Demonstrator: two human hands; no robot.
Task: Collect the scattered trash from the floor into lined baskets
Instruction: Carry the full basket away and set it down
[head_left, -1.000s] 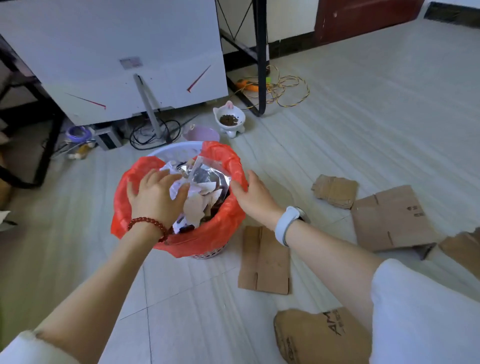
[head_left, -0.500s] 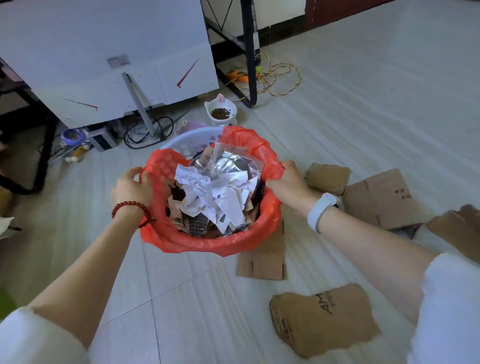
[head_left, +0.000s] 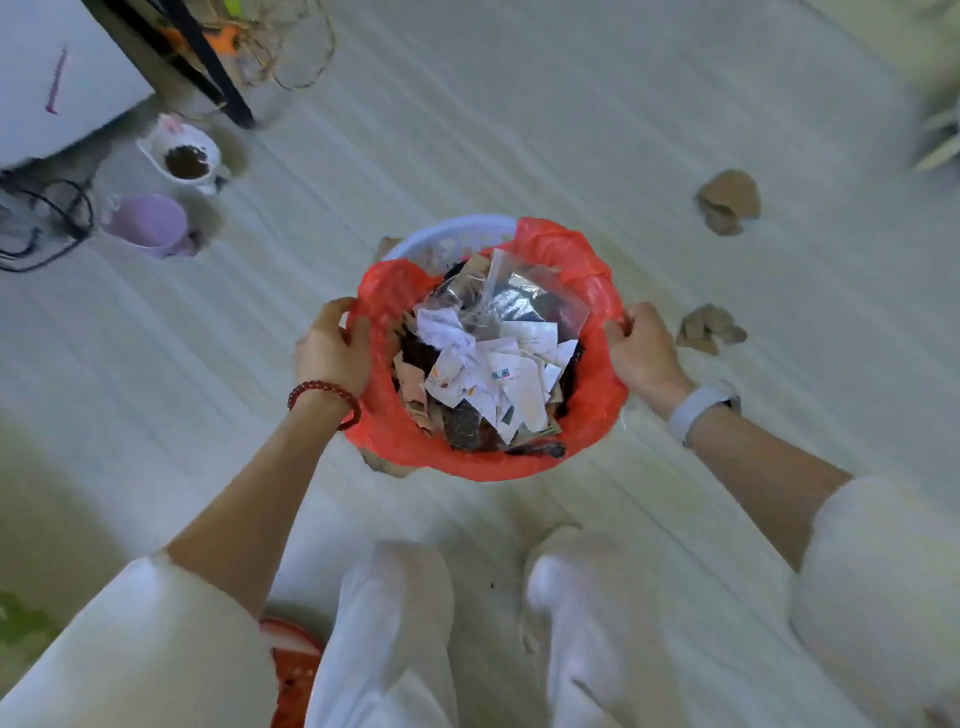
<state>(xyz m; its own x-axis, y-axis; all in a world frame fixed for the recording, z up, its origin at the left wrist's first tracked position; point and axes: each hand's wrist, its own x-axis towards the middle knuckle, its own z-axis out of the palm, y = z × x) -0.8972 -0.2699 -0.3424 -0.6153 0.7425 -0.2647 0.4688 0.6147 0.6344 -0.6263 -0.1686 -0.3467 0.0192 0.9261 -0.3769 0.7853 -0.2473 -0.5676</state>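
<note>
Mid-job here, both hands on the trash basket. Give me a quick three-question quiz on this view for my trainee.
1. True or false: the red liner covers the whole rim of the basket.
2. Which hand wears the bead bracelet? A) left hand B) right hand
3. Fill in: lying on top of the crumpled paper at the far side is a clear plastic ____.

Key
1. False: the far rim shows bare.
2. A; the right wrist carries a pale watch.
3. bag
</note>
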